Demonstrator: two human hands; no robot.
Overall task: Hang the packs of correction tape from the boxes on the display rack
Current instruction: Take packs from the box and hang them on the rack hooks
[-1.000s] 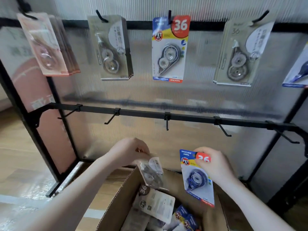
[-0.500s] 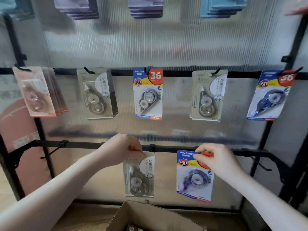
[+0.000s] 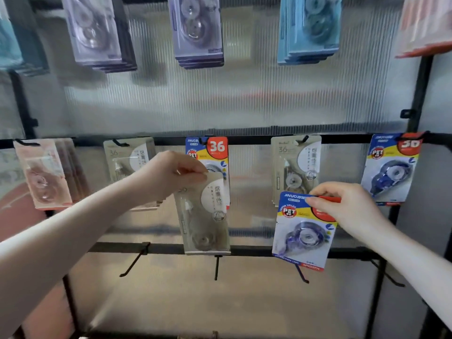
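I hold 2 packs in front of the rack [image 3: 269, 139]. My left hand [image 3: 168, 173] pinches the top of 1 beige pack [image 3: 204, 216]. My right hand [image 3: 347, 206] pinches the top of 1 blue pack [image 3: 302, 233]. 5 lots hang on the middle bar; 4 hooks [image 3: 133, 261] below hang bare. The top packs are blurry and cut off. The wall is ribbed plastic.

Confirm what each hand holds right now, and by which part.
Left hand pinches the beige correction tape pack at its top edge. Right hand pinches the blue correction tape pack at its top right corner.
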